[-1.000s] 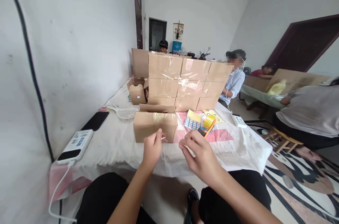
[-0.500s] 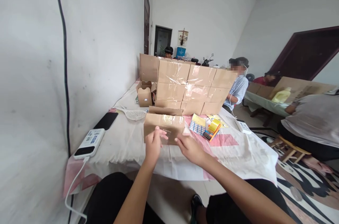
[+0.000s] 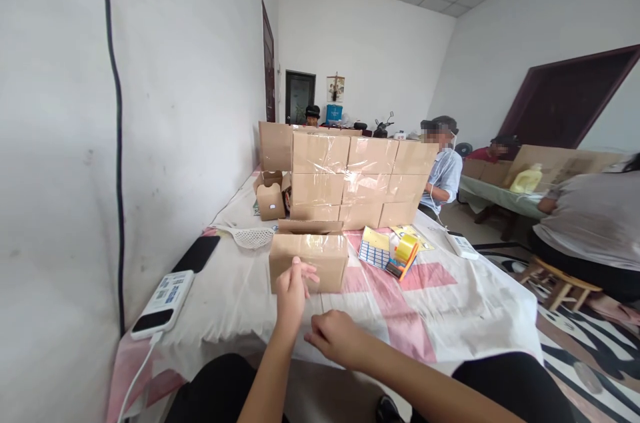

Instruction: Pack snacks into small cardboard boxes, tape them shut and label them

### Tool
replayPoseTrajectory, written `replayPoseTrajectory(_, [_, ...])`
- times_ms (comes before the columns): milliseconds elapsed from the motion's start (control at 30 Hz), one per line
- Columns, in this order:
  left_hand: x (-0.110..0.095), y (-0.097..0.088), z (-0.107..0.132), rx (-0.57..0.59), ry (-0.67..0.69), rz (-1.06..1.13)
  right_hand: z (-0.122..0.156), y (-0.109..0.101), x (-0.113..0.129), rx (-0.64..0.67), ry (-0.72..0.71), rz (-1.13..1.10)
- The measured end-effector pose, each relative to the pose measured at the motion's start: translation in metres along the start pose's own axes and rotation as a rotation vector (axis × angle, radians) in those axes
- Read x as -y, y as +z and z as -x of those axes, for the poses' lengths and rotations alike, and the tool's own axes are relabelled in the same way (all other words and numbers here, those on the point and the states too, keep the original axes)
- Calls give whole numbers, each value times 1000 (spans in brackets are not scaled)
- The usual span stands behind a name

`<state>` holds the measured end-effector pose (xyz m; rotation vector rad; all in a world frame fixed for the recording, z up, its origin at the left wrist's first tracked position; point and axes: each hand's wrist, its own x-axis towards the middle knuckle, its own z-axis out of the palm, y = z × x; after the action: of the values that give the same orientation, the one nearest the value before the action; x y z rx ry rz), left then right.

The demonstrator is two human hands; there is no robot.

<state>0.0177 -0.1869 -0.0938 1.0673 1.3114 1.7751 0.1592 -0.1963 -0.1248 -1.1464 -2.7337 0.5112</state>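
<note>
A small brown cardboard box (image 3: 325,268) with tape along its upper edge sits on the table, its far flap raised. Just in front of its near face is my left hand (image 3: 294,284), thumb up and fingers stretched loosely to the right; I see nothing in it. Lower and to the right, over the table's front edge, my right hand (image 3: 334,339) is closed with its fingertips pressed together. Whether it pinches something small I cannot make out. To the right of the box lie a yellow tape dispenser (image 3: 406,251) and a sheet of blue-edged labels (image 3: 374,252).
Taped cardboard boxes (image 3: 345,176) form a wall behind. An open carton (image 3: 271,202) and a white mesh strip (image 3: 253,238) are at the left. A power bank (image 3: 164,303) and black phone (image 3: 199,254) lie near the wall. Other people sit beyond.
My right hand has moved away from the box, down and left toward me. My left hand keeps its pose before the box. The view has tilted up slightly.
</note>
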Motion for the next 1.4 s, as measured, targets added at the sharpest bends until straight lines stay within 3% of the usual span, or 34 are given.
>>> replayPoseTrajectory(200, [0,4,-4,-8,16,0,-6,2,-5,-63,-65,-261])
replayPoseTrajectory(433, [-4,11,-7,-28,2,53,-13,1,-2,-37,12,-1097])
replayPoseTrajectory(567, [-8,13,-4,-52,11,80,-8,-11,-2,33,49,-1311])
replayPoseTrajectory(767, [-10,10,-2,-113,-27,109,-1,-16,-3,54,63,-1439])
replayPoseTrajectory(900, [-5,8,-4,-135,1,29,3,-21,8,27,-23,-1236])
replayPoseTrajectory(1000, [3,7,-6,-115,25,-47,10,-22,17,65,-90,-1055])
replayPoseTrajectory(1100, [10,9,-5,-85,5,-57,16,-15,20,114,-66,-1027])
replayPoseTrajectory(1233, [15,20,2,-15,-47,-29,12,-6,12,173,-25,-1097])
replayPoseTrajectory(1400, [20,35,10,73,-24,-75,3,-11,-4,316,39,-1216])
